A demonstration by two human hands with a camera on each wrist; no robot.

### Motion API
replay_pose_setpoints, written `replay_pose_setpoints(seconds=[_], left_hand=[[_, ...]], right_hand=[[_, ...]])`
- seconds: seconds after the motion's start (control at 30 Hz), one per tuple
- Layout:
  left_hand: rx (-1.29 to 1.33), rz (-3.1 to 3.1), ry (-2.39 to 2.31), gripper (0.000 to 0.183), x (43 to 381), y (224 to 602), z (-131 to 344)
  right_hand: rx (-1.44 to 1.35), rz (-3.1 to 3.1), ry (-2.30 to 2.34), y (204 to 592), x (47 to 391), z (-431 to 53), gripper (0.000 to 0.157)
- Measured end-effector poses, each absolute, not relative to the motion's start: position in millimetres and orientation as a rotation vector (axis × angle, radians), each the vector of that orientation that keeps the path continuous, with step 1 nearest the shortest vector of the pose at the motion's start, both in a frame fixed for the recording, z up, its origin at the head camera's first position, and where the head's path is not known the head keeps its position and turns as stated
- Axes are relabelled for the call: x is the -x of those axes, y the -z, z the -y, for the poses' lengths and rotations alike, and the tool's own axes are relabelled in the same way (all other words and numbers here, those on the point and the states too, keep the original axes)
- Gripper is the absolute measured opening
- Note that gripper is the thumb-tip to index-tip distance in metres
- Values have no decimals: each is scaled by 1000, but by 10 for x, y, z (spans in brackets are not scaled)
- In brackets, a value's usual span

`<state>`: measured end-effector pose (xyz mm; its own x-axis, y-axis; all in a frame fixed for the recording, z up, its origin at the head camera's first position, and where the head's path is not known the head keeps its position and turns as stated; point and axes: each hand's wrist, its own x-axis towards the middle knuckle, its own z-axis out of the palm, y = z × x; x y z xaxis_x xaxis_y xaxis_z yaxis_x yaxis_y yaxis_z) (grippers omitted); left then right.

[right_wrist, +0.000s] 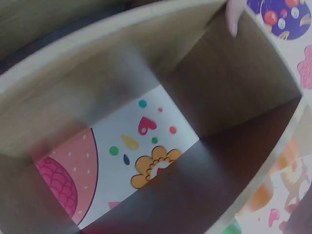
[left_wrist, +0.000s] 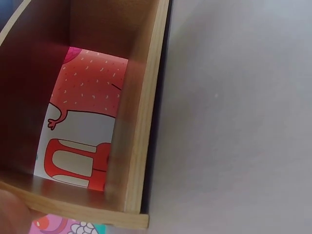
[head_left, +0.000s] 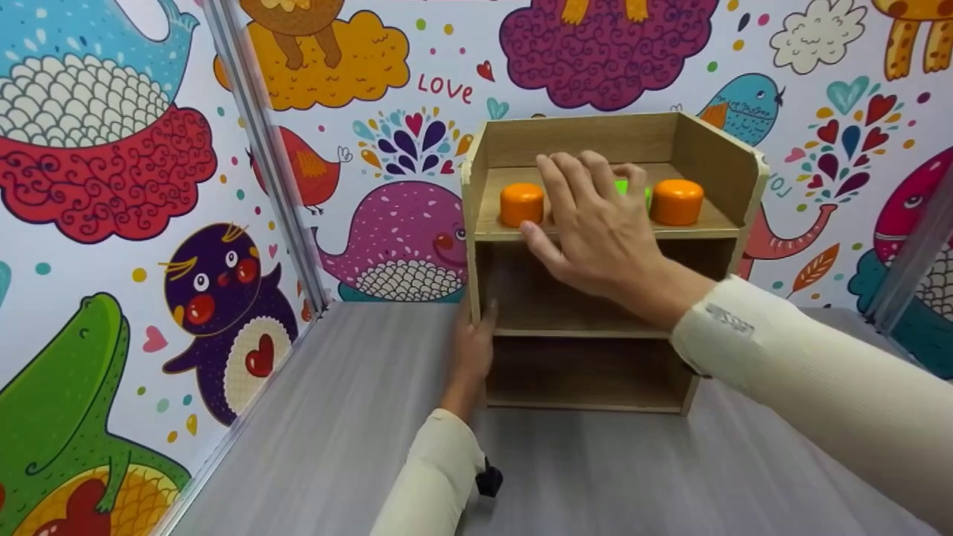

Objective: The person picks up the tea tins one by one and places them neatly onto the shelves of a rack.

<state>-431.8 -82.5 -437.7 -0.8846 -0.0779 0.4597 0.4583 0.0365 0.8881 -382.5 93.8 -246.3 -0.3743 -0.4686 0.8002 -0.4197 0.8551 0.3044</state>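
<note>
A small wooden shelf unit [head_left: 581,333] stands upright on the grey surface. My left hand [head_left: 470,357] grips its left side panel, with the thumb [right_wrist: 235,17] over the front edge. On the top shelf sit a left orange rounded cylinder [head_left: 521,205] and a right one [head_left: 677,202]. Between them is a bright green object [head_left: 622,187], mostly hidden behind my right hand [head_left: 599,227]. That hand is raised in front of the top shelf, fingers extended and slightly bent, thumb apart. Whether its fingertips touch the green object cannot be made out.
The two lower compartments show bare wood in the head view; the wrist views look through an open back [left_wrist: 80,122]. Cartoon-printed walls [head_left: 402,149] stand behind and on the left, with a metal corner post [head_left: 260,149]. The grey tabletop [head_left: 335,417] extends around the unit.
</note>
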Motion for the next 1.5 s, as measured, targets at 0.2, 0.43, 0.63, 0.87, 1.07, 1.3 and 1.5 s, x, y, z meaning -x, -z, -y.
replay_pose_setpoints(seconds=[0.2,0.43,0.63,0.87,1.07,1.3,1.5], left_hand=[[402,1903,1903,59,4200,4246,925],[357,1929,1881,60,4344,4396,1008],[321,1951,1847,63,4464,4532,1042],[329,1945,1831,60,4464,4510,1061],[385,1978,1788,59,4433,4461,1085],[379,2074,1727,63,4417,4409,1161],[509,2205,1589,64,4428,4363,1296]], right_hand=[[-671,2026,53,2671,3511,-976,71],[-690,2082,37,2985,3134,-1069,73],[-717,2101,-11,3190,2835,-1232,71],[-629,2167,-85,3292,2645,-1553,72],[-489,2204,-216,3316,2723,-1875,76],[-424,2116,-331,3371,2968,-2205,75],[-411,2028,-333,3362,3203,-2465,69]])
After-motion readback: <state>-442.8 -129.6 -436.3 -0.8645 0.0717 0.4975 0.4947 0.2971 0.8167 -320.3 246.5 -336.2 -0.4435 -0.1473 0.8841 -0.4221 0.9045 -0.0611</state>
